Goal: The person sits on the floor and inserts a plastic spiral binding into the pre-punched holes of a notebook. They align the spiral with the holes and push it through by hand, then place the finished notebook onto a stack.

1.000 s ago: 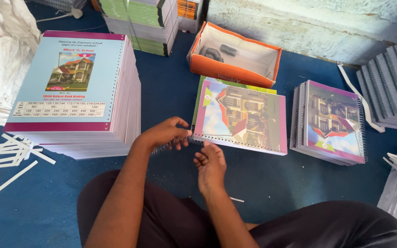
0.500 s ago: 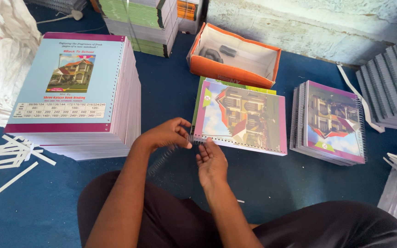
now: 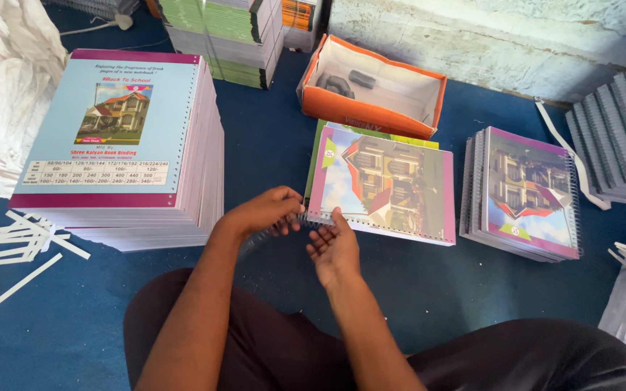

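1. Notebook (image 3: 382,185) with a picture of a house on its cover is lying on the blue floor (image 3: 429,289), directly in front of the seated person's knees, on top of a second one whose green edge is showing behind it.
2. The left hand (image 3: 266,211) is curling its fingers at the notebook's near left corner, pinching something small and dark there; what exactly it is gripping cannot be told.
3. A thin wire coil (image 3: 255,242) is trailing down and to the left from that corner, under the left hand.
4. The right hand (image 3: 335,246) is hovering palm up just in front of the notebook's near edge, fingers loosely bent and holding nothing, fingertips pointing at the same corner.
5. A tall stack of light-blue covered pads (image 3: 121,148) is standing left of the notebook.
6. An orange open box (image 3: 371,87) is sitting just behind the notebook.
7. A low pile of bound notebooks (image 3: 527,192) is resting to the notebook's right.
8. White paper strips (image 3: 9,246) are lying scattered far to the notebook's left.
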